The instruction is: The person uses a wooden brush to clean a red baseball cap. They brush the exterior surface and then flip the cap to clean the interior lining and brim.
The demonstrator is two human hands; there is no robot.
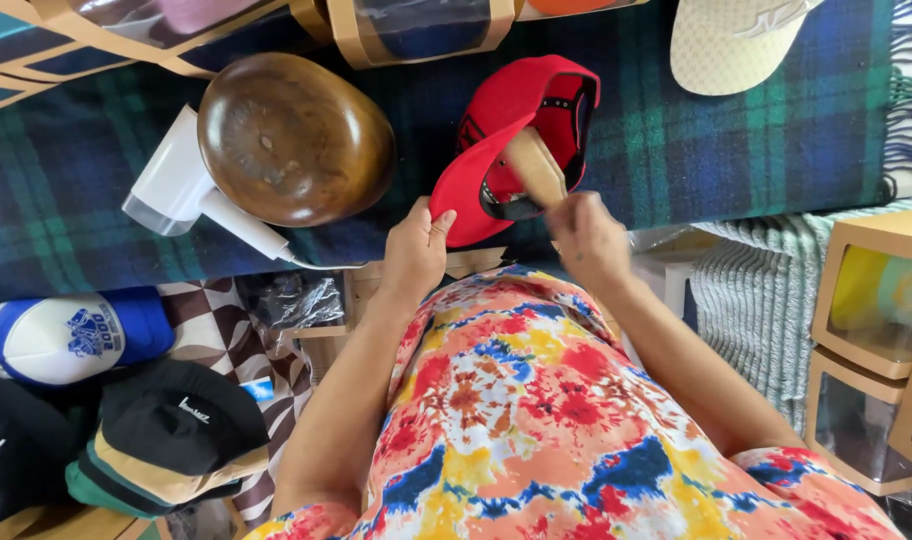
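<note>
A red cap [516, 120] lies upside down on a dark plaid blanket [696, 130], its brim toward me. My left hand [414, 245] pinches the edge of the brim. My right hand [588, 238] grips a wooden tool [536, 168] whose broad end reaches into the cap's inside. To the left of the cap sits a rounded brown wooden block [294, 138], with a white hair dryer [181, 185] lying beside it.
A cream cap [731, 42] lies at the far right of the blanket. Cardboard boxes with clear windows [876, 300] stand at the right and along the top. A pile of caps [166, 430] and a blue-and-white cap [76, 335] sit at the lower left.
</note>
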